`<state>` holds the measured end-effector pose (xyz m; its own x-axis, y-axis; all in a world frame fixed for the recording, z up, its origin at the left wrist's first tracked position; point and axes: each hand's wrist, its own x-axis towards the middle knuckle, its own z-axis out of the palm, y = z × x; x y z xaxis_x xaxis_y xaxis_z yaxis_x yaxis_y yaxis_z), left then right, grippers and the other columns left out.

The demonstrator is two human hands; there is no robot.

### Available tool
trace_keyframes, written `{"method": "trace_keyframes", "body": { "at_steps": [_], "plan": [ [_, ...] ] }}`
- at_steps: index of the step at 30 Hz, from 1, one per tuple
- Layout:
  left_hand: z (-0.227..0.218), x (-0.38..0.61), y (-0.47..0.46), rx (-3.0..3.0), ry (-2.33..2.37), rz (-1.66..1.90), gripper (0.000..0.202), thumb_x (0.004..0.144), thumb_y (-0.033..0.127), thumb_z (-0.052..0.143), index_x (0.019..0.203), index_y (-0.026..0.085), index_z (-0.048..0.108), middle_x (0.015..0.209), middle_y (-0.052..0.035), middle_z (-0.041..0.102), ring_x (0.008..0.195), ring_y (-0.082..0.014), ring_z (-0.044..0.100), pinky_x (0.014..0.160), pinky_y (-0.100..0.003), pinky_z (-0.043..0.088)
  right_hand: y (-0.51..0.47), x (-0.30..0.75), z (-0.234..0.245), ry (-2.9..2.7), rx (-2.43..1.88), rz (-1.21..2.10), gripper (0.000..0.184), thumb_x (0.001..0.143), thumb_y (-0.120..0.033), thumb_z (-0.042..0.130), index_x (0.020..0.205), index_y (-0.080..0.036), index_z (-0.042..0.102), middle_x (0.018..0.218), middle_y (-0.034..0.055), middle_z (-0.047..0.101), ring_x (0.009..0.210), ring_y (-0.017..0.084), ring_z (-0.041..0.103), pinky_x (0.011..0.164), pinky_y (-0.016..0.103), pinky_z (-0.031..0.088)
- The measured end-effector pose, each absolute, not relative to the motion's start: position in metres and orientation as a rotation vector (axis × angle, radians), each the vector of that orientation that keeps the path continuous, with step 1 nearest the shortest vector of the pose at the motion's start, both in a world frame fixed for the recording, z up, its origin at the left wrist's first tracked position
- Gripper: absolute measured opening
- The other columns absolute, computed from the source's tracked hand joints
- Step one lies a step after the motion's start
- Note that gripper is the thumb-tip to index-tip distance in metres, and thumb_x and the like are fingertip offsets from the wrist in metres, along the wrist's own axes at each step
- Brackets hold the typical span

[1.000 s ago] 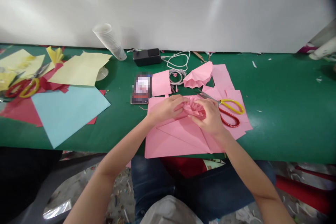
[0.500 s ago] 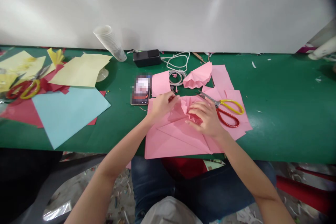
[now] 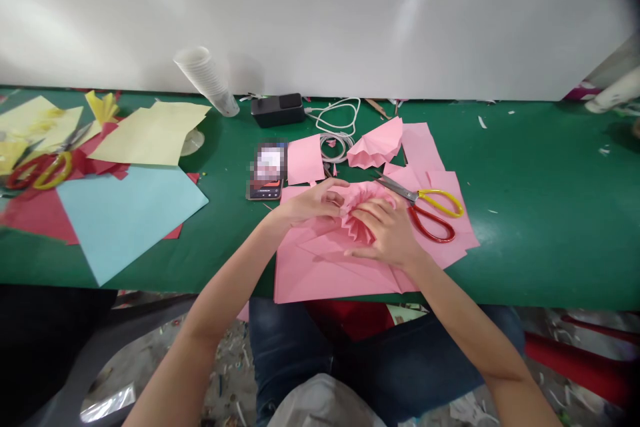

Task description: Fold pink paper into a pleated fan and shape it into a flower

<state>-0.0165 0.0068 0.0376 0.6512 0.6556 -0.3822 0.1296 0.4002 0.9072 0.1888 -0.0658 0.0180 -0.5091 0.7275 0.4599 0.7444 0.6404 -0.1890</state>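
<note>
A pleated pink paper piece (image 3: 361,208) lies on large creased pink sheets (image 3: 320,270) on the green table (image 3: 540,227). My left hand (image 3: 314,202) grips the pleated piece at its left end, fingers curled round it. My right hand (image 3: 386,232) holds its right and lower side, fingers wrapped partly over the folds. Just right of my right hand lie scissors (image 3: 431,212) with one yellow and one red handle.
Behind my hands are a phone (image 3: 267,170), a small pink square (image 3: 305,159), a folded pink fan (image 3: 376,142), a white cable (image 3: 339,125) and a black box (image 3: 278,109). Left: a blue sheet (image 3: 125,213), yellow sheets (image 3: 150,135), stacked cups (image 3: 205,79), other scissors (image 3: 35,170).
My hands have worked the pleated pink piece, which now curves into a fan-like arc. My left hand closed back onto its left end and my right hand slid lower over it.
</note>
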Motion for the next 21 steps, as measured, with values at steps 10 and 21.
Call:
{"method": "trace_keyframes", "body": {
  "at_steps": [10, 21],
  "plan": [
    [0.029, -0.014, 0.012, 1.039, 0.783, 0.515, 0.049, 0.065, 0.013, 0.071, 0.110, 0.018, 0.053, 0.085, -0.0011, 0.064, 0.078, -0.0113, 0.061, 0.074, -0.025, 0.046, -0.066, 0.191, 0.022, -2.244, -1.274, 0.145, 0.033, 0.090, -0.047, 0.049, 0.106, -0.021, 0.063, 0.105, 0.0041, 0.072, 0.100, 0.022, 0.064, 0.104, 0.044, 0.030],
    [0.026, -0.006, 0.009, 1.008, 0.946, 0.603, 0.046, 0.065, 0.013, 0.069, 0.109, 0.017, 0.053, 0.085, -0.0016, 0.066, 0.073, -0.0116, 0.062, 0.072, -0.026, 0.044, -0.064, 0.189, 0.023, -2.219, -1.250, 0.174, 0.030, 0.090, -0.043, 0.052, 0.105, -0.021, 0.066, 0.098, 0.0037, 0.075, 0.091, 0.021, 0.069, 0.106, 0.047, 0.031]
  ]
}}
